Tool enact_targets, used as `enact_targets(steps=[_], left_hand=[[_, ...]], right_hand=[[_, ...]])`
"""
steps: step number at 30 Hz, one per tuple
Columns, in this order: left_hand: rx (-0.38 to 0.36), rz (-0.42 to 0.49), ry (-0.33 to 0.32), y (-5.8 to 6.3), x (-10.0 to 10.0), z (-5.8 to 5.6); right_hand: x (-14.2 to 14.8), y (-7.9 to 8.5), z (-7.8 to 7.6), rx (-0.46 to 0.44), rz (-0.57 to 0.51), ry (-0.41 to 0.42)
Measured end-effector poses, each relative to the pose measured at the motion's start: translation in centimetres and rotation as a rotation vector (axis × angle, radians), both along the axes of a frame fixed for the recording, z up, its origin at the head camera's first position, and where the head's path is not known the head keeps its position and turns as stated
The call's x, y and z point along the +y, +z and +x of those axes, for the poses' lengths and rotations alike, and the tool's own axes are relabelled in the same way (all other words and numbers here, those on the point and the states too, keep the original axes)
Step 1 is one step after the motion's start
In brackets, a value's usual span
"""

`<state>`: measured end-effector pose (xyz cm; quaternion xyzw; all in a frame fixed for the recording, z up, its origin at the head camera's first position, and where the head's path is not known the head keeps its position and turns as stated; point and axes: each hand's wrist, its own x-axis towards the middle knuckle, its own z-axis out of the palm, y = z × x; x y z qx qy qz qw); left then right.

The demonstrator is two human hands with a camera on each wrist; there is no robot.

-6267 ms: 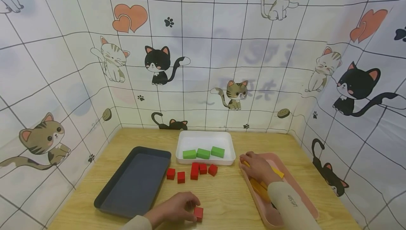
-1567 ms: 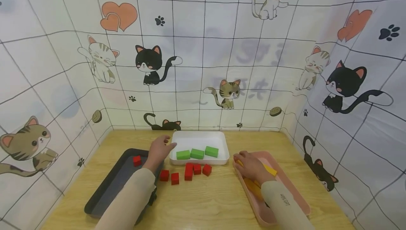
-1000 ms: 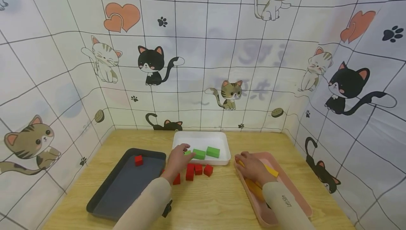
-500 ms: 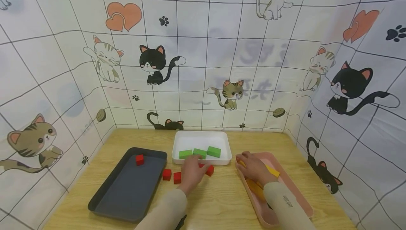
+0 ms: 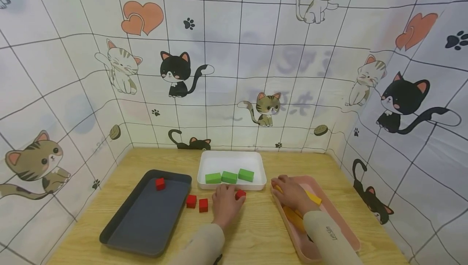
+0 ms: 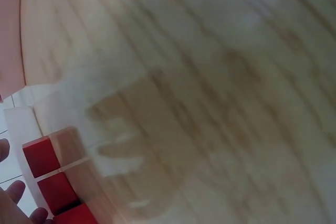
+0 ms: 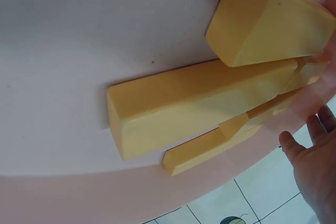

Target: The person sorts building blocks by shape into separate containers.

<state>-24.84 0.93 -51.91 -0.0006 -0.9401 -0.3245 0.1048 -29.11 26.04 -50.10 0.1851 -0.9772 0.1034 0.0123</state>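
I have the left hand [image 5: 226, 204] over the row of red blocks, fingers loosely spread; I can't tell whether they touch any. One red cube [image 5: 240, 194] shows just beside its thumb, two more cubes [image 5: 203, 205] lie to its left, and farther left another sits in the grey tray [image 5: 146, 220]. Just beyond the left hand is the white tray [image 5: 232, 160] with three green blocks [image 5: 229, 177]. My right hand [image 5: 292, 194] lies over the near-left rim of the pink tray [image 5: 310, 183], fingers relaxed and apart, with yellow blocks [image 7: 194, 108] beside and below it.
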Motion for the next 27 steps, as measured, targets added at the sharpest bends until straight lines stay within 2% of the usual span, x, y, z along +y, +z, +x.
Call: enact_targets(steps=[5, 11, 18, 27], left_hand=[[0.01, -0.072, 0.03, -0.6, 0.2, -0.3], [0.038, -0.138, 0.035, -0.9, 0.3, -0.3], [0.049, -0.168, 0.036, -1.4, 0.7, -0.4], [0.086, -0.157, 0.021, -1.2, 0.8, -0.4]], right_hand=[[0.0, -0.1, 0.0, 0.003, -0.003, -0.001], [0.2, -0.2, -0.1, 0.014, 0.001, 0.004], [0.1, -0.1, -0.1, -0.011, -0.004, -0.006], [0.3, -0.4, -0.3, -0.015, 0.015, -0.011]])
